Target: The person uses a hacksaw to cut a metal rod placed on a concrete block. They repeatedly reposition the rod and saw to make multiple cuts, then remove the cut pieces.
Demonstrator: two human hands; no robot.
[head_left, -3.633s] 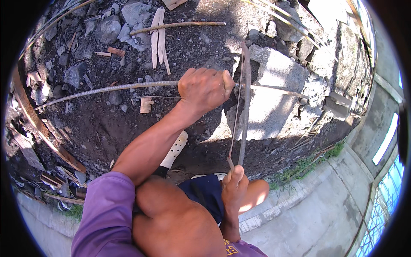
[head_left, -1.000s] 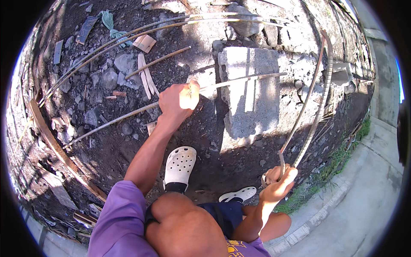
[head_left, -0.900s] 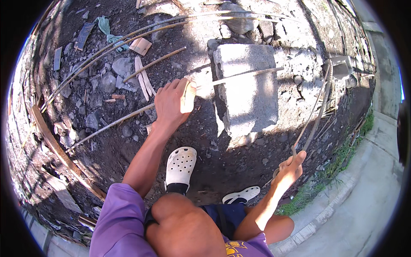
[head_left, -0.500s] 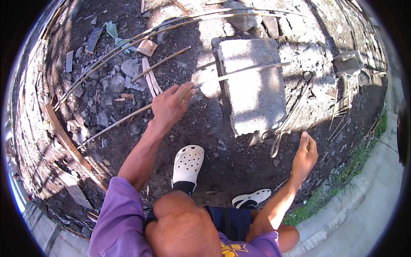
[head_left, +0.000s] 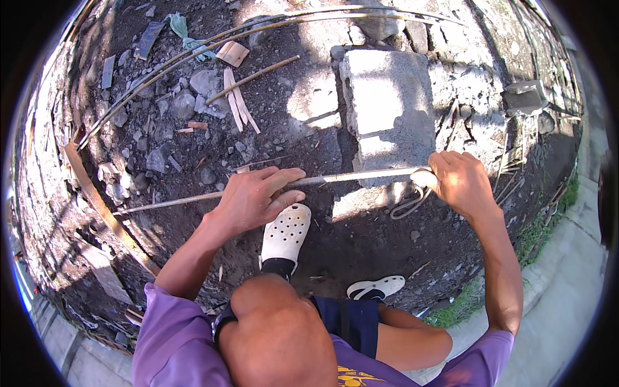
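A long thin greyish-brown rod (head_left: 361, 175) lies across in front of me, above the ground. My left hand (head_left: 258, 197) grips it near the middle, thumb and fingers pinched round it. My right hand (head_left: 459, 182) is closed round its right end. Below the right fingers shows a thin pale loop (head_left: 407, 205), like a tool handle or cord; I cannot tell which, or whether the hand holds it. A rough concrete block (head_left: 389, 97) lies just beyond the rod. The left end of the rod reaches a wooden strip (head_left: 106, 209).
Two long bent strips (head_left: 258, 27) arch over the far ground. Wood splints (head_left: 240, 106), a stick (head_left: 255, 79), stones (head_left: 207, 84) and a green rag (head_left: 184, 35) lie about. A grey hollow block (head_left: 525, 97) sits at the right; concrete paving (head_left: 554, 258) curves beyond the grass.
My right hand has moved up and left onto the rod's right end. My left hand has come lower, and the rod has swung nearer to level. The loop now sits under my right hand.
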